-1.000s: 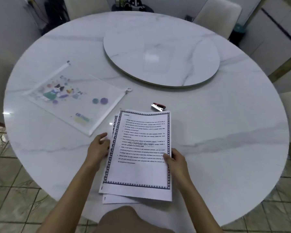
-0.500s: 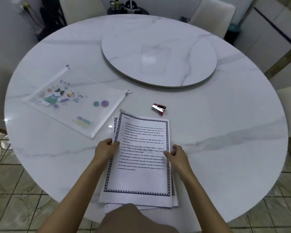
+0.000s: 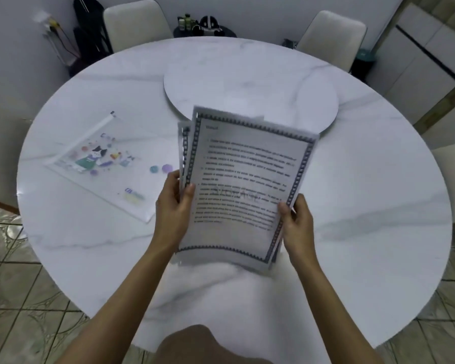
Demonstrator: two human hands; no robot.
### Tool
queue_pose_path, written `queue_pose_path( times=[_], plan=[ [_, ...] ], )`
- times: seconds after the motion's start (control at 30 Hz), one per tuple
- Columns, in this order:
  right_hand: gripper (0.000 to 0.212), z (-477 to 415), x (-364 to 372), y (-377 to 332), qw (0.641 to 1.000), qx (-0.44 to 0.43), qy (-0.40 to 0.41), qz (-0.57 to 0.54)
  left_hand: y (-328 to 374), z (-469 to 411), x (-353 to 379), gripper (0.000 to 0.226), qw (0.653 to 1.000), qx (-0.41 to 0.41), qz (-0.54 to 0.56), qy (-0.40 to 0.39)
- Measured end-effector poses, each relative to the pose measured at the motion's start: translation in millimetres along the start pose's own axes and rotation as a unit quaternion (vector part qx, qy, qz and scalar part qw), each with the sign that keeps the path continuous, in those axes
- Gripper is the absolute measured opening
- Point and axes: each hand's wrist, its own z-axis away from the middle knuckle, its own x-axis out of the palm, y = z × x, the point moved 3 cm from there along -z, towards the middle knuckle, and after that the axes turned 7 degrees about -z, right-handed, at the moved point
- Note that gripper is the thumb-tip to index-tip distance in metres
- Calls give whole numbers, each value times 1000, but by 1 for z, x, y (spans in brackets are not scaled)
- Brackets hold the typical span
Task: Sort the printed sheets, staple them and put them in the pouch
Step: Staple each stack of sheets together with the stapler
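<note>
A stack of printed sheets [image 3: 244,179] with dark patterned borders is raised off the round marble table [image 3: 365,206], tilted toward me. My left hand [image 3: 175,206] grips the stack's left edge, thumb on the top page. My right hand [image 3: 297,222] grips the right edge near the bottom. The sheets are fanned slightly at the upper left. A clear zip pouch [image 3: 108,164] with cartoon stickers lies flat on the table to the left. The stapler is hidden behind the raised sheets.
A marble turntable [image 3: 250,82] sits at the table's centre, partly behind the sheets. White chairs [image 3: 134,24] stand at the far side, another chair [image 3: 331,35] at the back right. My knee [image 3: 202,345] shows at the bottom edge.
Both hands have lifted the stack from the table and tilted it upright. The stapler, visible before, is now covered by the sheets.
</note>
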Motion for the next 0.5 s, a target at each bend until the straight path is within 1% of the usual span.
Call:
queue_pose_path(
  times=[0.07,0.13,0.23,0.27,0.33,0.37,0.43,0.47,0.5],
  plan=[
    [22,-2,-1,-12,999,-31,11,-39,16,-1,0,20,999,35,29,19],
    [20,-2,-3,-15,996,-47,16,-75,23,1,2,14,997,52,54,26],
    [7,2,-2,-6,996,-54,9,-74,13,7,5,13,996,31,77,13],
    [15,3,-2,-1,996,-54,6,-69,8,10,6,14,997,26,75,4],
    [45,6,-4,6,997,-51,9,-57,2,15,8,18,998,37,50,-6],
    [52,6,-5,6,997,-50,12,-52,0,16,9,20,998,38,45,-6],
    [53,3,-7,6,998,-51,10,-46,1,17,9,18,997,25,69,-8],
    [51,0,-8,7,998,-50,7,-46,1,17,9,22,996,22,84,-16],
    [47,-3,-10,7,998,-44,1,-47,1,16,9,33,995,22,95,-24]
  ],
)
